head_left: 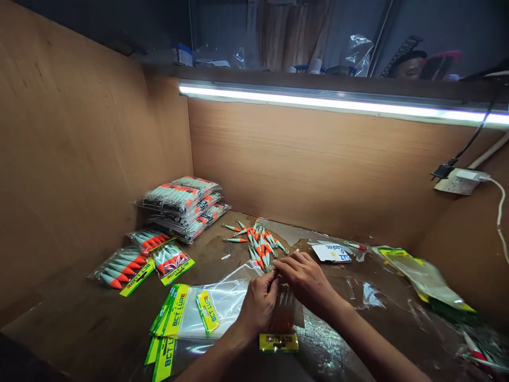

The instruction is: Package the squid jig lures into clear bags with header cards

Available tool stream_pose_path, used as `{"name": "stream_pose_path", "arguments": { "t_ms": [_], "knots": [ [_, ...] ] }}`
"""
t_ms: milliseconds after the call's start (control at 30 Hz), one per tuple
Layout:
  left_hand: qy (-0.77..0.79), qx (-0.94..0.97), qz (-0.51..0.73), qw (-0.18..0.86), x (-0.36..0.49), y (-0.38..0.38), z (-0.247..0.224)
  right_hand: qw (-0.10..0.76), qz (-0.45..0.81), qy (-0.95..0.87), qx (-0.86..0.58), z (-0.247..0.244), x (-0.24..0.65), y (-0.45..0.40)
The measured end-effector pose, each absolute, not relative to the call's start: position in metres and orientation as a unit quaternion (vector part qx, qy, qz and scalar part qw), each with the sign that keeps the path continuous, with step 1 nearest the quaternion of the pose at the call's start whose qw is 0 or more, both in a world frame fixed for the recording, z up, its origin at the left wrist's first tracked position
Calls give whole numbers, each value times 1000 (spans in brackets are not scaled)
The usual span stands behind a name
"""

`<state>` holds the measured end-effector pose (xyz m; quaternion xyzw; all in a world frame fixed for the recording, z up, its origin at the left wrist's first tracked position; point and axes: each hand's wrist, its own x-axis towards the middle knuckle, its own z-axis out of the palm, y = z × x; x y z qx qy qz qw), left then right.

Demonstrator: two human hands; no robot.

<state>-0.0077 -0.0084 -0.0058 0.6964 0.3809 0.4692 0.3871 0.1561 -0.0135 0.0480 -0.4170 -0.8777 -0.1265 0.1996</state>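
The left hand (261, 302) is curled almost closed and pinches the far end of a clear lure bag (285, 313), which lies on the brown table (222, 366) between the two forearms, its yellow header toward the person. The right hand (304, 276) has its fingers bent over the same end, touching the left one, but I cannot tell what is under its fingertips. Loose orange-and-white lures (260, 246) lie just beyond, and flat empty bags (178, 313) are beside, at the left.
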Motion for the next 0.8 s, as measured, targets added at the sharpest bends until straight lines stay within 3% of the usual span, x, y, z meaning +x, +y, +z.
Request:
{"name": "stream_pose_path", "arguments": {
  "t_ms": [167,367,500,800],
  "knots": [
    [359,719,446,394,-11,-14,2,117,-120,-900,-402,68,160,-9],
    [338,708,426,450,-12,-22,9,112,-21,-917,-381,75,171,-9],
    [313,694,424,490,-10,-27,10,113,-22,-899,-422,72,175,-17],
    [331,799,336,372,-9,-34,9,117,25,-893,-434,68,183,-36]
  ]
}}
